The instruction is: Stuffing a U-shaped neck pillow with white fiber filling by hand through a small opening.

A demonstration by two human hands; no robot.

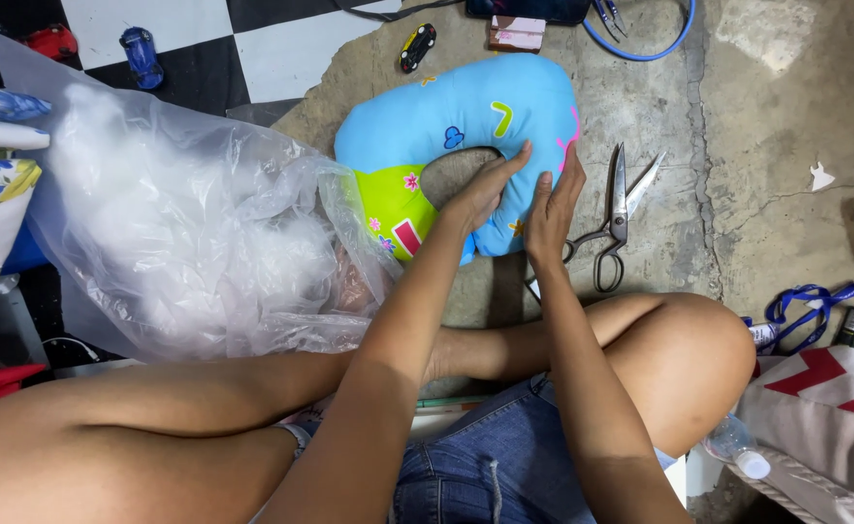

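Centrally, I see both hands flat, no closed grip: left hand (pixel 480 194) and right hand (pixel 550 209) spread, pressing the blue U-shaped pillow (pixel 446 121) at upper centre on the cracked concrete floor (pixel 766 155). Press evenly, I judge. Soft printed fabric; steel scissors (pixel 617 218) right; crinkly bag of stuffing (pixel 184 223) left.

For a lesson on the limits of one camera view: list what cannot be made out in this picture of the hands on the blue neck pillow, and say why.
- Head view: the neck pillow end under the left hand and right hand is covered.
- What lies behind the plastic bag of white stuffing is hidden.
- The dark thing at the top is cut off by the frame edge.
- The small bottle is partly hidden by the knee.
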